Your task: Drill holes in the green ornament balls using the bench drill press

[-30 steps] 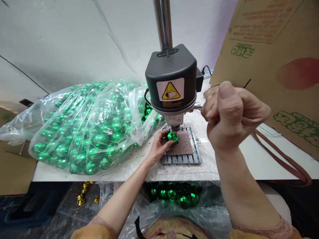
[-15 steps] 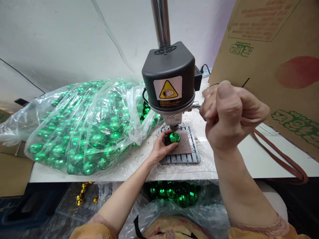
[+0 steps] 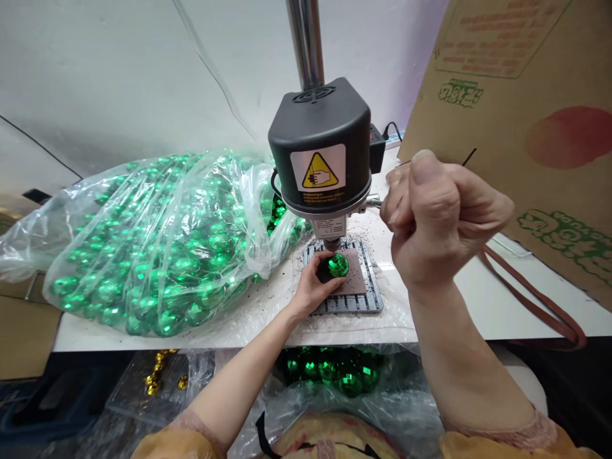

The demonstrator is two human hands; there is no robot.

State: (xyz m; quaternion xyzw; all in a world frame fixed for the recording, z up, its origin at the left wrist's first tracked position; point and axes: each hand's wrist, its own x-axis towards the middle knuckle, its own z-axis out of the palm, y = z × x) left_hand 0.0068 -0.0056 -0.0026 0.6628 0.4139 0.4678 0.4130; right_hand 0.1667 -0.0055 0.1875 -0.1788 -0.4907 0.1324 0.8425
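Observation:
Between the thumb and fingers of my left hand [image 3: 319, 279] is a shiny green faceted ball [image 3: 338, 264]. It sits just below the chuck [image 3: 331, 244] of a small black bench drill press [image 3: 320, 146], over a brown pad [image 3: 354, 271] on the slotted grey base [image 3: 373, 296]. Whether the drill bit touches the ball is hard to see. Raised at the right of the machine, my right hand [image 3: 442, 220] is closed in a fist round the end of the feed lever [image 3: 373, 201]; most of the lever is hidden by the fingers.
A big clear plastic bag [image 3: 157, 248] of green balls lies left on the white table [image 3: 229, 328]. More green balls [image 3: 351, 376] rest in plastic below the table edge. A cardboard box [image 3: 507, 140] stands right, near a brown strap [image 3: 535, 299]. Dark shavings litter the tabletop.
The green ball has shifted slightly right and turned a little in my left hand. My right hand keeps its grip on the lever, and the whole view has drifted slightly.

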